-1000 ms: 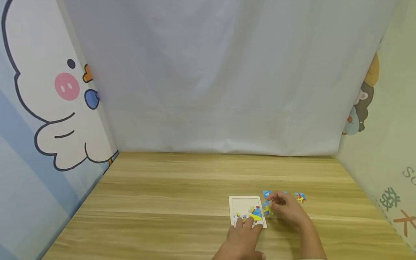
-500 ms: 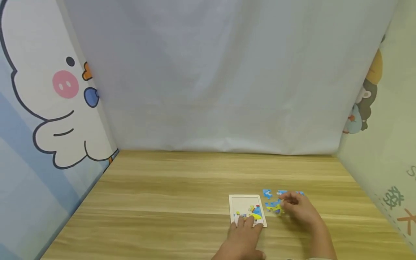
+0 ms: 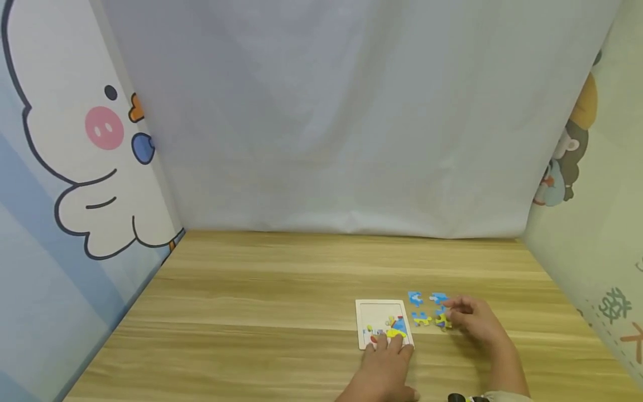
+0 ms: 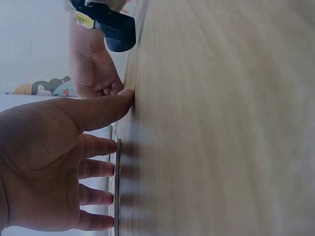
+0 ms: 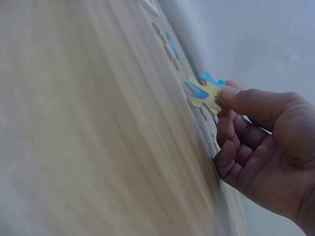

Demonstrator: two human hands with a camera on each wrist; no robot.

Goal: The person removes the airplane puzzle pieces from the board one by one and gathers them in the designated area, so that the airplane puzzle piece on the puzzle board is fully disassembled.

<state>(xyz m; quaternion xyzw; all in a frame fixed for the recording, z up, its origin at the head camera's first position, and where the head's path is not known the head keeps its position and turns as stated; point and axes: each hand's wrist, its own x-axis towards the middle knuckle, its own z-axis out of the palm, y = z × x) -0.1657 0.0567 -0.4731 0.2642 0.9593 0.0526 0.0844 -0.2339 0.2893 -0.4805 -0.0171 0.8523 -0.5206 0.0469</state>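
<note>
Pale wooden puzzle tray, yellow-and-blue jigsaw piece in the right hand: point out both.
Pale wooden puzzle tray (image 3: 374, 314): head view, bare floor.
Yellow-and-blue jigsaw piece (image 5: 209, 94): right wrist view, yellow middle.

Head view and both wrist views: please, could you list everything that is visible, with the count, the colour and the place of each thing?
Puzzle frame: one, pale wood, on the table
Pieces in the frame: count unclear, partly covered; blue, yellow, red
Pieces outside the frame: at least four, blue, some with yellow, right of the frame
Held piece: one, possibly among those four, yellow and blue, pinched in the right grip
Table: one, light brown, below everything
Sheet: one, grey-white, behind the table
Cartoon walls: two, light blue and pale green, left and right
Wrist device: one, black with yellow label, beside the sleeve
Sleeve: one, pale, right arm
Right grip: one, bare, right of the frame
Left grip: one, bare, fingers on the frame
</note>
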